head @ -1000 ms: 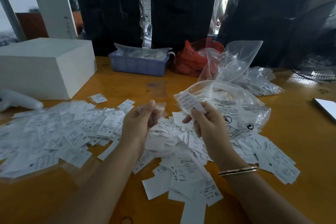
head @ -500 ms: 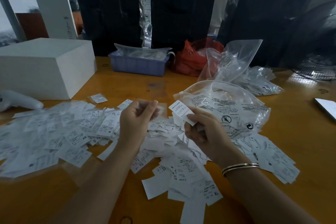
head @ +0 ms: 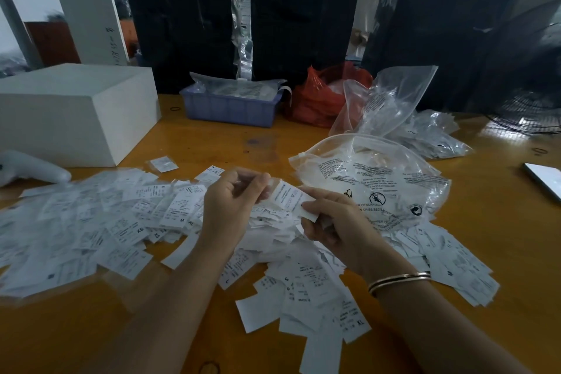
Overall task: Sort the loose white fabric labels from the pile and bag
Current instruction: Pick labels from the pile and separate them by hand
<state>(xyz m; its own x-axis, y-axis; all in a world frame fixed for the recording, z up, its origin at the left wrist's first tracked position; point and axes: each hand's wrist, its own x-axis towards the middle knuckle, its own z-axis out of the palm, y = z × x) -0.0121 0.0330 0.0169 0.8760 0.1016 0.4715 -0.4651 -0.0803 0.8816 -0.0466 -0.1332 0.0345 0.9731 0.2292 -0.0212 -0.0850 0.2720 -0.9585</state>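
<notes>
Head view: both hands are raised just above the middle of the bench (head: 501,252), close together but not touching. The left hand (head: 230,209) has its fingers curled, and its fingertips pinch the left edge of one white label (head: 291,198). The right hand (head: 337,222) pinches the right end of the same label between thumb and forefinger, so the label spans the gap between the two hands. A thin bangle (head: 399,279) sits on the right wrist.

Directly beneath and in front of both hands lies the main pile of loose labels (head: 303,276), which spreads toward the near edge of the bench. To the left of the left hand, a wide, flat spread of printed labels (head: 100,222) covers the bench; size marks such as XS, M and XL are legible on several.

Just beyond and to the right of the right hand lies a clear printed bag (head: 379,179), partly resting on labels. Farther beyond it stands an open clear bag (head: 385,100), with more clear packets (head: 431,136) to its right.

Beyond the left hand sits a white box (head: 76,112), and a white handheld tool (head: 33,168) lies at the far left. Beyond both hands are a blue tray (head: 230,108) and a red bag (head: 318,97). A flat device (head: 545,176) lies at the far right.
</notes>
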